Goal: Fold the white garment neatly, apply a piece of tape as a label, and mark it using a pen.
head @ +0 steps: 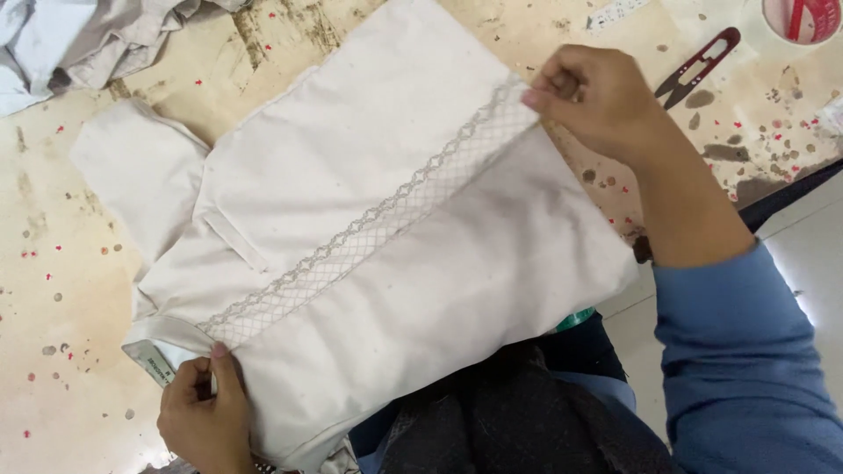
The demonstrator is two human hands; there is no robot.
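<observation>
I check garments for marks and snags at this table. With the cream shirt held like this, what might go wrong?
1. The table is covered in brown stains and red specks; the cream shirt lies flat on it and might pick up marks.
2. The left hand and right hand pinch opposite ends of the lace strip; hard pulling could distort its open mesh.
3. The thread snips lie close behind the right hand and could snag cloth dragged that way.
</observation>
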